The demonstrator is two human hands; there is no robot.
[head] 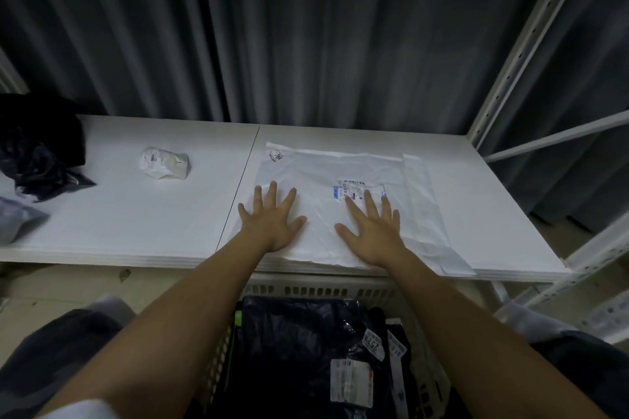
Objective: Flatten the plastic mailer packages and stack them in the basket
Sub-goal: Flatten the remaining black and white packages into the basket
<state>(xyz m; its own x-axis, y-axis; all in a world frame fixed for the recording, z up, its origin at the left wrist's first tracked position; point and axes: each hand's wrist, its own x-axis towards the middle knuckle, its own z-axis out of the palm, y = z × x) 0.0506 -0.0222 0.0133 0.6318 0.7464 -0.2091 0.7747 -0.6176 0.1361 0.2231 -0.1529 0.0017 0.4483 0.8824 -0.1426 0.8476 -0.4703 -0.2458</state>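
Both my hands lie flat on the white mailer (pixel 343 201), which is spread out on the right half of the desk (pixel 163 228), its near edge at the desk's front lip. My left hand (pixel 272 223) presses the mailer's left part, fingers (pixel 272 196) straight and splayed; my right hand (pixel 371 231) presses nearer its middle, fingers straight and spread too, the tips touching the printed label (pixel 352 190). Neither hand grips anything. The plastic looks nearly flat already, with a few creases showing and a strip along its right side folded or flapped over, so I judge this one is close to ready for lifting.

Below me, just in front of the desk, the basket (pixel 306 289) already holds several dark packages (pixel 289 343) with white labels, lying in a pile; that part of the job seems well under way.

Still left, as far as I can see: a small crumpled white packet (pixel 165 163) sits on the far left half of the desk, well apart from my hands, and at the left edge there is a heap of dark crumpled plastic (pixel 37 153) with a pale grey piece (pixel 17 218) near it. Those look unflattened. So I would say the task is somewhere in the middle.
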